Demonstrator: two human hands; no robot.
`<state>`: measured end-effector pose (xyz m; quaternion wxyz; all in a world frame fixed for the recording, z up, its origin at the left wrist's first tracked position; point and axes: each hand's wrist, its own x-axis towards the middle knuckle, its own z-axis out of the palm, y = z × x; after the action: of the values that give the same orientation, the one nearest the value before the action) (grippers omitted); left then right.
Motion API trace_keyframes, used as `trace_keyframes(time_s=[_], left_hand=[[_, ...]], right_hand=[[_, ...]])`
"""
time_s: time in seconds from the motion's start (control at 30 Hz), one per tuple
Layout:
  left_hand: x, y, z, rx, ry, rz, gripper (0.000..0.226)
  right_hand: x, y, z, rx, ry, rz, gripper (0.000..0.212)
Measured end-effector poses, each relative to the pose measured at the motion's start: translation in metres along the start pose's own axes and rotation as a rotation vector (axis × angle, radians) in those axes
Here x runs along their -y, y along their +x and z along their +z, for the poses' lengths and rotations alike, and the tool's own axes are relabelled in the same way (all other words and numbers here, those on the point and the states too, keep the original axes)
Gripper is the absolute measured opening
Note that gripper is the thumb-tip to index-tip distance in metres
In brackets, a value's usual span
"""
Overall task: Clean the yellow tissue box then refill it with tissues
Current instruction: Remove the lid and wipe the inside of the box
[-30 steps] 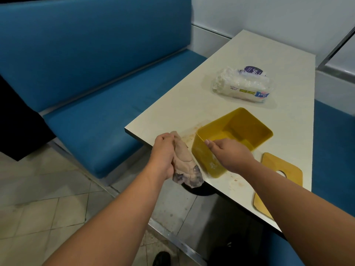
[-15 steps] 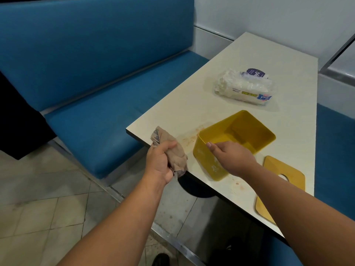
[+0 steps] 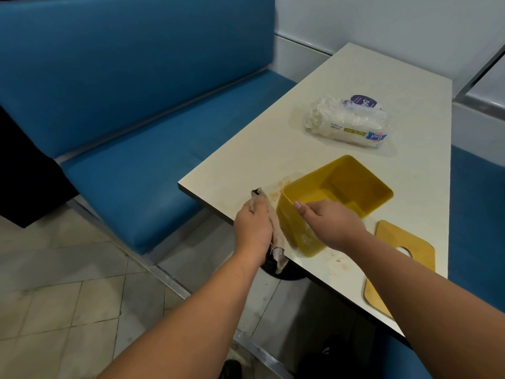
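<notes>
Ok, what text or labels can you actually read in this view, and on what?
"PAPER TOWEL", upside down on the yellow strip of the tissue pack.
"Reach", seemingly, on the pack's blue logo; blurred.
"BIG", perhaps, on its purple label; unsure.
Small print beside the strip: too small.
Yellow tissue box and lid: no text.

The tissue box (image 3: 336, 198) is mustard yellow inside and out with pale whitish smears on its near wall, and its lid (image 3: 401, 269) is the same yellow. The table (image 3: 273, 149) is off-white cream with faint speckling and some orange-brown stains near the box, while the rag (image 3: 274, 233) is a dingy beige-brown with darker grey ends. The tissue pack (image 3: 351, 123) is clear plastic over white with a yellow strip, a blue logo and a purple label, and the bench seats (image 3: 136, 105) are solid blue over a grey-beige tiled floor (image 3: 54, 310)
</notes>
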<state>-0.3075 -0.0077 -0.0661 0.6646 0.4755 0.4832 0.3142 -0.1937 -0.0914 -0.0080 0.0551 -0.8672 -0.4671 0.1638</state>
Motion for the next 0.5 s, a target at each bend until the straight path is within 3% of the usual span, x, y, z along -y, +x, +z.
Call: trace_keyframes(time_s=[0.1, 0.5], left_hand=[[0.002, -0.006, 0.010, -0.054, 0.017, 0.143, 0.014], [-0.001, 0.010, 0.007, 0.049, 0.253, 0.154, 0.021]], right_hand=[[-0.001, 0.002, 0.001, -0.001, -0.001, 0.002, 0.064], [0.000, 0.000, 0.001, -0.018, 0.004, -0.020, 0.060]])
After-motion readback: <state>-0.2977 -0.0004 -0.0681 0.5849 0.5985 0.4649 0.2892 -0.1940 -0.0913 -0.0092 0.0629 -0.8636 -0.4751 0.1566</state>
